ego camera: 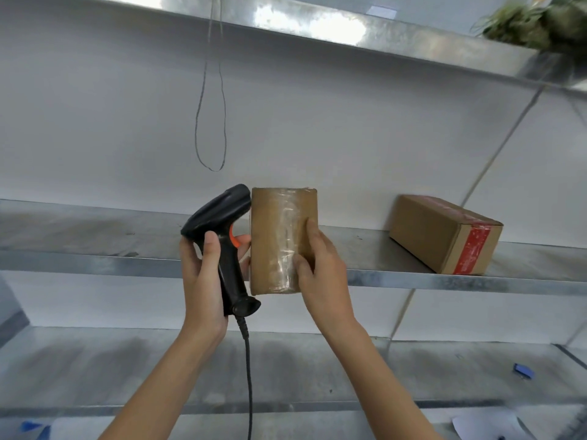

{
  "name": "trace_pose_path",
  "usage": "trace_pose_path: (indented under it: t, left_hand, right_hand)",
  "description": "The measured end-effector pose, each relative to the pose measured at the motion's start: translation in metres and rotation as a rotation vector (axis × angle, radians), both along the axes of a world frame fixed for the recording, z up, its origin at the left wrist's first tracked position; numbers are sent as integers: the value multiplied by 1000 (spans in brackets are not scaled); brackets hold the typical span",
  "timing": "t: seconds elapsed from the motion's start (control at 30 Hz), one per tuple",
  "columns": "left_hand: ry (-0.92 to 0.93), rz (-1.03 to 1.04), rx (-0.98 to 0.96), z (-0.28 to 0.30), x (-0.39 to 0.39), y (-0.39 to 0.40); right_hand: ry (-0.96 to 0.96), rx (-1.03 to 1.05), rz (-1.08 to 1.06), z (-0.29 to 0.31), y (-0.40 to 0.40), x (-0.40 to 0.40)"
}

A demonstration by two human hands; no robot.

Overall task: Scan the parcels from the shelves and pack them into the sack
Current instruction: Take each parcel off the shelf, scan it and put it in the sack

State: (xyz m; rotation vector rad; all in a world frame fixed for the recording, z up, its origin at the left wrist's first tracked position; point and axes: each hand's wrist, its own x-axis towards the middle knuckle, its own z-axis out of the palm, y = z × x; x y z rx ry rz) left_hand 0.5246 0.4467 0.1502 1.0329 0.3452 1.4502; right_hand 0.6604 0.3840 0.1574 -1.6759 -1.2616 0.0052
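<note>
Right hand (320,268) grips small tape-wrapped brown parcel (282,241), upright before middle metal shelf (95,265). Left hand (203,274) wraps black corded barcode scanner (225,242), nose against parcel. Scanning stage, probably; red-taped cardboard box (444,233) waits shelved; sack unseen.

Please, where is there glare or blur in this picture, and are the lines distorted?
Head view: glare on the top shelf underside and on the tape of the held parcel; the plant at top right is blurred; shelf edges bend from the wide-angle lens.
</note>
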Motion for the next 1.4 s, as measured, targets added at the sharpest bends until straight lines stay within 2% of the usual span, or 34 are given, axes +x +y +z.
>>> trace_pose_path:
  t: [0.07, 0.13, 0.2, 0.27, 0.33, 0.47, 0.6, 0.77, 0.93, 1.13, 1.4]
  left_hand:
    - [38, 10, 35, -2, 2, -2]
    - [75, 12, 61, -4, 5, -3]
    - [99, -3, 61, -7, 5, -3]
    - [124, -11, 63, -11, 3, 0]
    - [153, 7, 60, -17, -2, 4]
    - [155, -33, 7, -32, -9, 2]
    - [170, -38, 17, -43, -14, -14]
    - [181, -37, 0, -60, -27, -32]
    - [220, -31, -66, -90, -49, -50]
    - [316, 25, -40, -128, -90, -75]
    - [520, 15, 30, -156, -120, -102]
  right_hand:
    - [34, -53, 13, -6, 8, -8]
    - [-58, -158, -122, -12, 13, -17]
    - [-197, -119, -251, -18, 15, -22]
    - [-211, -17, -271, -24, 13, -21]
    - [-150, 73, -221, -32, 9, -15]
    - [161, 237, -13, -49, -8, -13]
    - [235, 203, 55, -69, -25, -29]
    - [226, 51, 93, -95, -49, -44]
    - [257, 126, 60, -122, -65, -59]
    - [335, 193, -7, -150, -65, -58]
    - [200, 204, -114, -170, -64, -59]
